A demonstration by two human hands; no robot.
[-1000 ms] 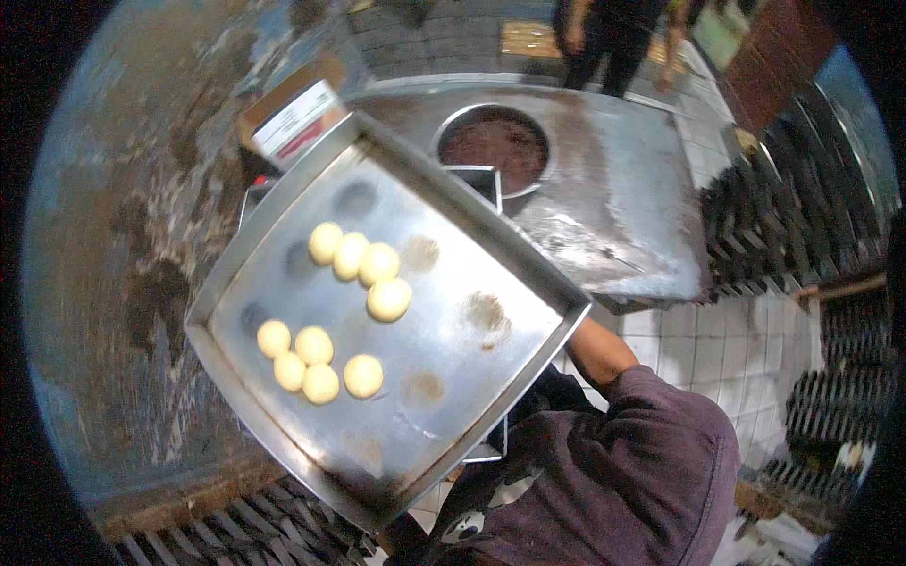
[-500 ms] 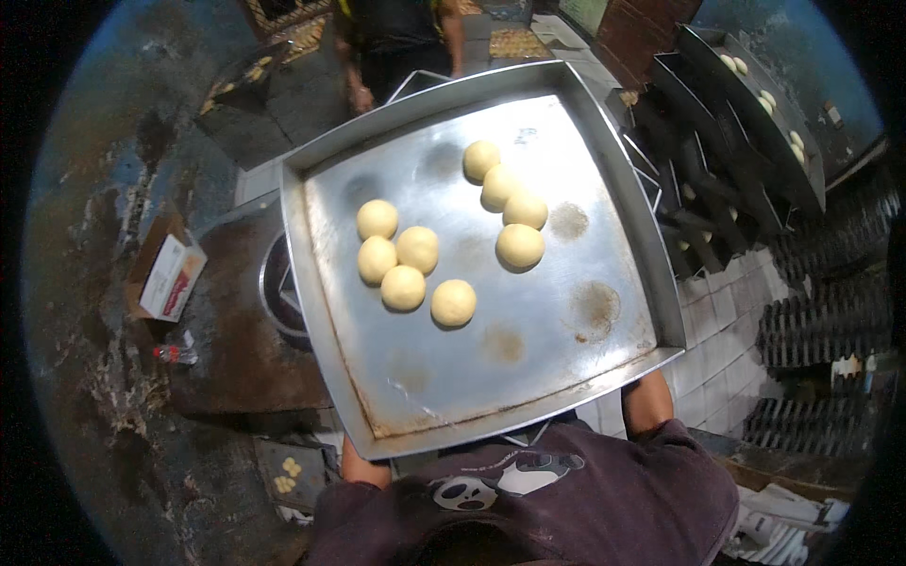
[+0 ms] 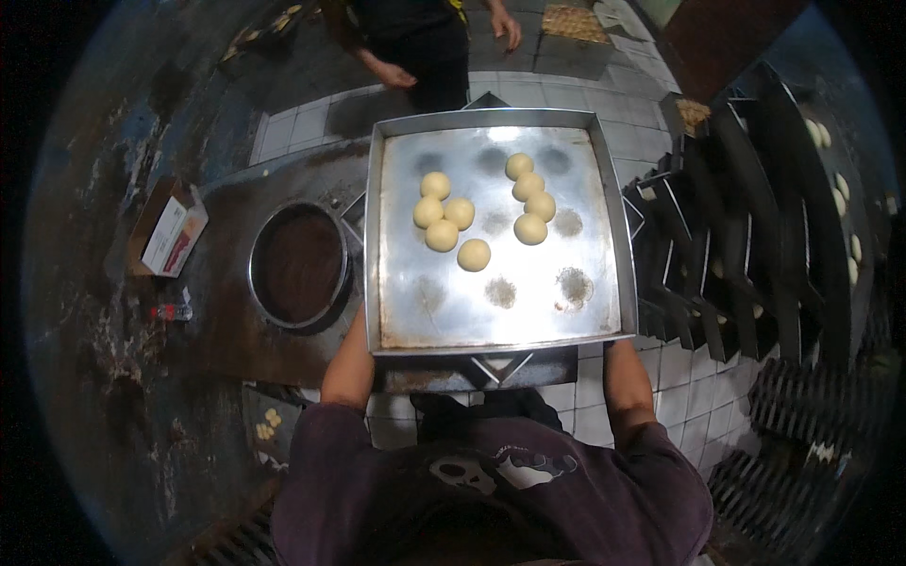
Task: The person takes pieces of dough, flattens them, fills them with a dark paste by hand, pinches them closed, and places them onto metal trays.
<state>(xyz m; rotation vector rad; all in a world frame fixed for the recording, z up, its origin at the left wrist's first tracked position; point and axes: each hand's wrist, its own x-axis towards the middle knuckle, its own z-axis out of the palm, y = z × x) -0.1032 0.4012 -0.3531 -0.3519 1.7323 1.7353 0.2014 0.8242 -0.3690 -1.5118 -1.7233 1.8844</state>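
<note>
A square metal baking tray with raised walls is held up in front of me, nearly level. On it lie several pale round dough balls: a cluster with one ball just off it on the left half, and a short row touching one another on the right. My left hand reaches the tray's near left corner and my right hand its near right corner. Both support the tray from beneath, their fingers mostly hidden by it.
Left of the tray, a round dark pan sits on a brown worktop, with an opened carton and a small bottle further left. Stacked dark trays stand at right. Ahead, a person stands with lowered arms.
The tray has turned to sit straighter and moved farther from me, so more of both forearms shows. The round pan has come into fuller view. The person ahead has moved their hands.
</note>
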